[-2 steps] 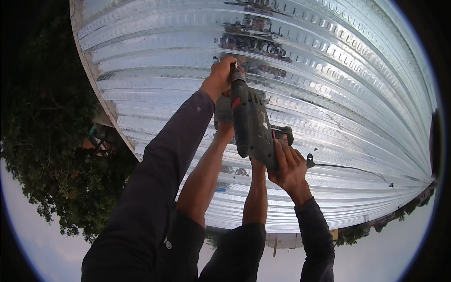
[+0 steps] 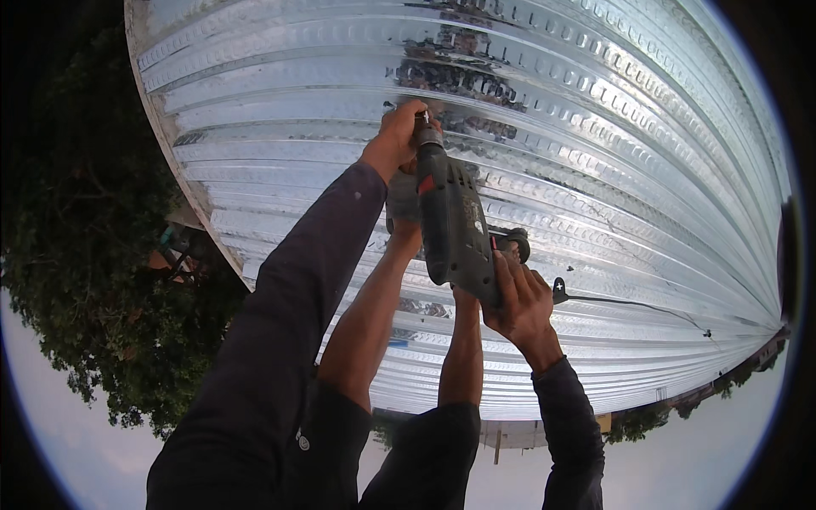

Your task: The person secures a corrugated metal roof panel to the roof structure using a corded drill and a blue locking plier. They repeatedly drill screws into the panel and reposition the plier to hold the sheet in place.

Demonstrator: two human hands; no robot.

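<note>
A dark green and black power drill with a red patch points away from me over a ribbed metal sheet. Its rear grip is wrapped by the fingers of my right hand. My left hand is closed just ahead of the metal chuck, where a slim shiny piece runs in among the fingers. What those fingers pinch is hidden, and so is the very tip of the drill. From the back of the drill a black power cord trails off to the right across the ribs.
My bare legs are under and beside the drill, in dark shorts. The sheet's left edge curves down past a leafy tree. Small dark specks lie on the sheet near the cord. A low wall shows beyond the sheet's lower edge.
</note>
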